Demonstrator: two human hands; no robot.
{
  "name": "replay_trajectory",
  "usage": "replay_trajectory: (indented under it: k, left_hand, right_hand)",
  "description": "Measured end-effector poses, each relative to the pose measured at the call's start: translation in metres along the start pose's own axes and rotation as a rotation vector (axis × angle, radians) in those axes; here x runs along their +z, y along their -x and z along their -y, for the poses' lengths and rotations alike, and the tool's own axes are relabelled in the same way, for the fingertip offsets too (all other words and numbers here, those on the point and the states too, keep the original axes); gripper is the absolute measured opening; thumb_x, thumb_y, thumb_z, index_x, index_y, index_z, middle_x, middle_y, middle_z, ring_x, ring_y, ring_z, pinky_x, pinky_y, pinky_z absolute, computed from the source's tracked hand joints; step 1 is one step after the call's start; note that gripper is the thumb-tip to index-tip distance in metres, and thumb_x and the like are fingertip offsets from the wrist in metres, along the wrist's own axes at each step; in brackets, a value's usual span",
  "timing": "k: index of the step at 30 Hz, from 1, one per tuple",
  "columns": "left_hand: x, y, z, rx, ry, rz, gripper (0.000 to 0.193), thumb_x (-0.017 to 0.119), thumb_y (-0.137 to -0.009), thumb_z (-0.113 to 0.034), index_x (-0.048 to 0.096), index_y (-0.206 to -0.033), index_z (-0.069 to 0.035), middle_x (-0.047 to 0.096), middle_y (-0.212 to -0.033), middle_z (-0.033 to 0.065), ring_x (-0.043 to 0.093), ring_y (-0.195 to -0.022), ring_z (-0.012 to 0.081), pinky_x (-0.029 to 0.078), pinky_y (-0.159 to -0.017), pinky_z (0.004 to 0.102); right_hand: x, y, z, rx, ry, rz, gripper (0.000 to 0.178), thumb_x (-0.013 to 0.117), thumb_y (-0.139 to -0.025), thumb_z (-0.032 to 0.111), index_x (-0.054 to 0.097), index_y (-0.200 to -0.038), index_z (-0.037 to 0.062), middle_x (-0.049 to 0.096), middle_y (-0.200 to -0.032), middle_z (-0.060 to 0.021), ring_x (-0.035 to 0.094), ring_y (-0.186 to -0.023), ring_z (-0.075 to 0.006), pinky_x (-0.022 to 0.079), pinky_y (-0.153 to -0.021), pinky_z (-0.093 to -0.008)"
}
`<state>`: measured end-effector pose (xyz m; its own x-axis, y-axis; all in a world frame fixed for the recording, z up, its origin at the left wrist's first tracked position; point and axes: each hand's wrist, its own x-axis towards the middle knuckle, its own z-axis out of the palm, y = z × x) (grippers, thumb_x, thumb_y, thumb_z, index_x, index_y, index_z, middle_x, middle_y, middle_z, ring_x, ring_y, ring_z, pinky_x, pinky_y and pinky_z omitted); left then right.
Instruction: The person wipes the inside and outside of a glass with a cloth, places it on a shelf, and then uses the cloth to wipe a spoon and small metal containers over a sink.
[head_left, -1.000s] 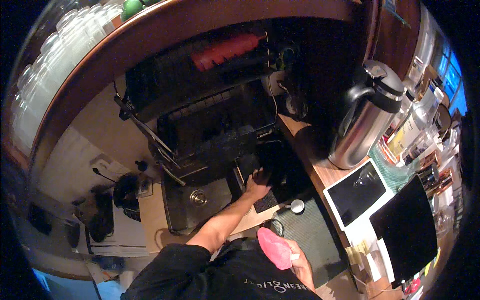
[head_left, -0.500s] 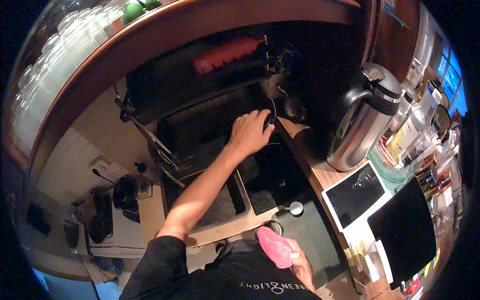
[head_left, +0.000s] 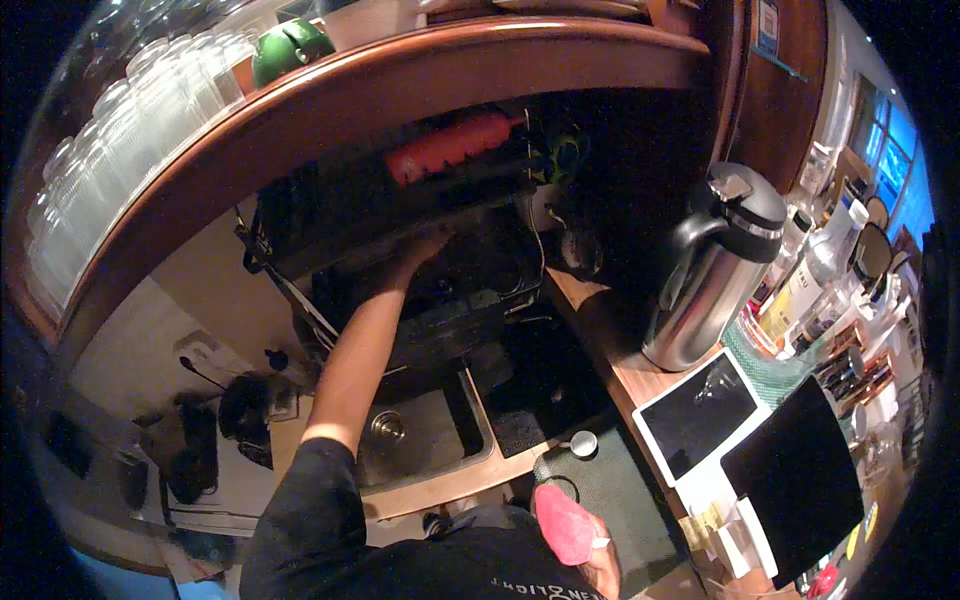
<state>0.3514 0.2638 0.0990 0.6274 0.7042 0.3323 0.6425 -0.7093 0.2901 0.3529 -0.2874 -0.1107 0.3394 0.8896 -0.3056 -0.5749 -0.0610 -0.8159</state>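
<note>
Moved left hand [head_left: 432,242] leftward across the dark rack [head_left: 490,262]; cannot tell its grip, apart or together, for shadow. Keeping pink cloth [head_left: 564,525] clamped in right hand [head_left: 602,574] beside black shirt [head_left: 455,545], probably clear of the reach.

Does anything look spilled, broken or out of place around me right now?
Nothing clearly stands out. No spill or damage shows in the sink, and the jug stands on the counter. Your right hand holds a pink cloth. Around your left hand, it is too dark to tell.
</note>
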Motion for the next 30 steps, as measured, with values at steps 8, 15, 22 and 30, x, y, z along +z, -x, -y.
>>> replay_trajectory:
  k: [8,15,22,30]
  left_hand:
    - [0.045,-0.047,0.044,-0.073,-0.189,0.028,0.037,0.056,-0.091,-0.032,0.062,-0.115,-0.005,0.064,-0.115,0.0210,0.061,-0.106,0.0385,0.048,-0.090,0.0483]
    - [0.040,-0.024,0.066,-0.094,-0.193,0.001,0.038,0.059,-0.090,-0.033,0.062,-0.117,-0.006,0.065,-0.115,0.0195,0.063,-0.103,0.0375,0.048,-0.089,0.0475]
    - [-0.034,0.141,-0.009,-0.206,0.443,-0.345,0.047,0.073,-0.083,-0.029,0.058,-0.122,-0.006,0.066,-0.111,0.0185,0.063,-0.101,0.0361,0.049,-0.089,0.0426]
    - [-0.011,0.305,-0.043,-0.257,1.403,-0.024,0.054,0.074,-0.082,-0.007,0.049,-0.129,-0.001,0.059,-0.116,0.0078,0.061,-0.102,0.0178,0.052,-0.088,0.0327]
  right_hand:
    - [-0.004,0.003,0.001,0.016,0.034,-0.142,0.043,0.064,-0.078,0.017,0.063,-0.116,-0.0030,0.057,-0.123,-0.0049,0.055,-0.113,-0.0149,0.042,-0.098,-0.0284]
    - [0.001,-0.001,-0.007,-0.001,0.072,-0.177,0.040,0.063,-0.079,0.015,0.064,-0.115,-0.0028,0.057,-0.124,-0.0049,0.054,-0.114,-0.0153,0.042,-0.098,-0.0287]
    - [0.045,-0.056,0.044,-0.165,0.085,0.008,0.035,0.059,-0.080,0.006,0.066,-0.112,-0.0049,0.055,-0.127,-0.0095,0.049,-0.123,-0.0211,0.038,-0.104,-0.0332]
    - [0.147,-0.145,0.104,-0.938,0.937,0.271,0.050,0.062,-0.071,0.012,0.060,-0.120,0.0020,0.048,-0.131,-0.0207,0.042,-0.125,-0.0407,0.036,-0.105,-0.0486]
